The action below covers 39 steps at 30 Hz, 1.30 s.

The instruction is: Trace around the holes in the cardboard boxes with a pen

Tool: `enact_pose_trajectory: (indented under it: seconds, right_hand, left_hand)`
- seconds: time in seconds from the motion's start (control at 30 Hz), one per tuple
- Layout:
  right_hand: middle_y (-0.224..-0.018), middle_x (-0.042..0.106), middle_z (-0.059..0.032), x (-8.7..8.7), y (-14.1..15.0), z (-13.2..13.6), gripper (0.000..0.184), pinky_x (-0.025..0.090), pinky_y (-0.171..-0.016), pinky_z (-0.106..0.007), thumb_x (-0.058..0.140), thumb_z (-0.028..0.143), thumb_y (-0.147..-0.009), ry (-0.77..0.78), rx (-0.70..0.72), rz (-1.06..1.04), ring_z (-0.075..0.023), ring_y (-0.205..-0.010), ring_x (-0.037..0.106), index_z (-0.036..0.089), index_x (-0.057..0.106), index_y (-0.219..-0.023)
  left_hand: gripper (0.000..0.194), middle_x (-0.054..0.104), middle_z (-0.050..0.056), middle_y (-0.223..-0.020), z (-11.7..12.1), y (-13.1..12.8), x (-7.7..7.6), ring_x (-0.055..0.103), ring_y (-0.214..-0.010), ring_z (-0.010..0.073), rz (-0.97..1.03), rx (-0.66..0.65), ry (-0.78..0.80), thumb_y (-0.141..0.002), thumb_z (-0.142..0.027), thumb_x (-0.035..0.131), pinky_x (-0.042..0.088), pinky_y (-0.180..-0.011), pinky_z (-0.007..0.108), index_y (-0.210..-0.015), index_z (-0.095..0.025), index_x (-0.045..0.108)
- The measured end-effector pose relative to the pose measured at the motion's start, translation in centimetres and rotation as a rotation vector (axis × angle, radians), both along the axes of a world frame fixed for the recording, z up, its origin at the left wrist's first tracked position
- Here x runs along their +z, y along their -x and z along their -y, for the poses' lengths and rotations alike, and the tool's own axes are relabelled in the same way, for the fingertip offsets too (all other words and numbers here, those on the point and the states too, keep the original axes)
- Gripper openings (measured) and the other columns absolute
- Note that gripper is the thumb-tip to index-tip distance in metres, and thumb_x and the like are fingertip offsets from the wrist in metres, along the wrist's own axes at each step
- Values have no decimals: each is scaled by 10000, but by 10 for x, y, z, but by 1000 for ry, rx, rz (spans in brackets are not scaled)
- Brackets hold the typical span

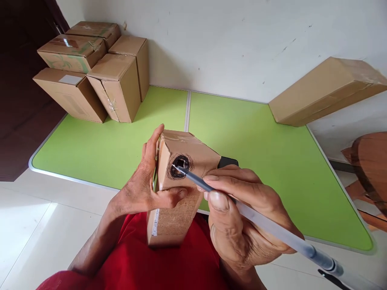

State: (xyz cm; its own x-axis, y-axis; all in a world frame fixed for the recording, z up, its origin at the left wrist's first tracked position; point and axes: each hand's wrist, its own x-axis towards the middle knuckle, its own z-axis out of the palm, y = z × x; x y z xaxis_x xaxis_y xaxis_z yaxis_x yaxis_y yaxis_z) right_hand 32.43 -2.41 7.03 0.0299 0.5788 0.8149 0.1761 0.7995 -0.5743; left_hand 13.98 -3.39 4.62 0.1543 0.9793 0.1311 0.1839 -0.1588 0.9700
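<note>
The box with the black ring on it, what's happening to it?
A person steadies the cardboard box with the left hand and holds a pen in the right hand. The pen's tip is at the scribbled black ring, which goes around a small dark opening. The box is held by a green table, where more boxes stand.

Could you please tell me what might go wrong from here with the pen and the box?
The pen in the right hand might slip into the hole or tear its ragged edge, as its tip is right beside it. It could also skid onto the left hand, whose thumb lies just below. The box reaches past the near edge of the green table, so it might drop if the left hand loosened.
</note>
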Motion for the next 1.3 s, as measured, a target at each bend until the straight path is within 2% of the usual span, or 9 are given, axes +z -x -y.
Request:
enact_pose_trajectory:
  seconds: [0.1, 0.3, 0.5, 0.63, 0.83, 0.97, 1.03, 1.17, 1.3]
  right_hand:
    - [-925, 843, -36, 3, 0, 1, 228, 636, -623, -367, 703, 137, -1024, 23, 7, -16, -227, -765, 794, 234, 827, -1189]
    - [-843, 799, -27, 9, 2, 5, 206, 623, -595, -378, 675, 132, -994, 88, 70, -28, -227, -700, 766, 253, 815, -1086]
    - [-796, 728, -14, 1, -7, 4, 137, 515, -552, -352, 688, 160, -1020, 135, 34, -115, -185, -619, 642, 229, 805, -1038]
    - [-826, 727, -17, -2, -12, 3, 133, 513, -583, -358, 691, 161, -1054, 159, -15, -171, -180, -661, 651, 216, 810, -1037]
    - [-890, 722, -19, 9, -5, -1, 114, 531, -556, -346, 739, 336, -1111, 205, -44, -231, -185, -697, 697, 247, 803, -1079]
    - [-813, 649, 22, 17, -27, -25, 327, 482, -462, -301, 726, 515, -1120, 194, -161, -330, -145, -553, 629, 255, 709, -922]
    - [-730, 610, 32, 10, -44, -44, 421, 443, -471, -293, 618, 535, -1167, 352, -293, -103, -147, -519, 586, 254, 628, -854]
    - [-773, 734, -44, -33, -56, -76, 410, 473, -635, -316, 482, 393, -1233, 983, -372, 888, -215, -677, 706, 210, 685, -928]
    - [-1109, 855, -205, -78, -39, -87, 292, 524, -784, -339, 589, 306, -1196, 1137, -338, 1125, -328, -1038, 835, 131, 795, -1087]
  left_hand:
    - [1339, 522, 85, -1639, 2, -1, -4, 538, -1519, 444, -30, 30, -52, -817, -368, 910, 366, -1354, 738, -1847, -472, 61]
    - [1397, 439, 149, -1745, 3, -2, 6, 450, -1609, 482, -26, 46, 11, -790, -423, 962, 330, -1381, 737, -1860, -363, 65]
    - [1355, 440, 138, -1746, 1, 0, 18, 435, -1630, 491, -8, -4, 115, -792, -376, 886, 293, -1396, 771, -1844, -391, 33]
    - [1390, 476, 183, -1692, 1, -1, 17, 489, -1581, 506, 16, 30, 140, -765, -397, 901, 318, -1386, 775, -1854, -307, 42]
    - [1352, 474, 161, -1745, 1, -1, 14, 540, -1575, 480, 56, 17, 128, -812, -476, 927, 387, -1388, 702, -1858, -334, 84]
    - [1330, 548, 130, -1726, 5, 4, 12, 502, -1622, 460, 90, 35, 152, -868, -582, 907, 375, -1402, 701, -1862, -372, 49]
    - [1336, 566, 123, -1727, 7, 6, 10, 482, -1649, 459, 112, 51, 186, -880, -625, 893, 355, -1414, 703, -1866, -367, 29]
    - [1328, 559, 117, -1765, 8, 8, 2, 430, -1704, 478, 116, 79, 226, -879, -652, 898, 340, -1423, 705, -1871, -369, 62]
    - [1280, 526, 108, -1793, 7, 15, -7, 482, -1676, 469, 91, 55, 197, -893, -648, 885, 422, -1386, 678, -1863, -404, 86]
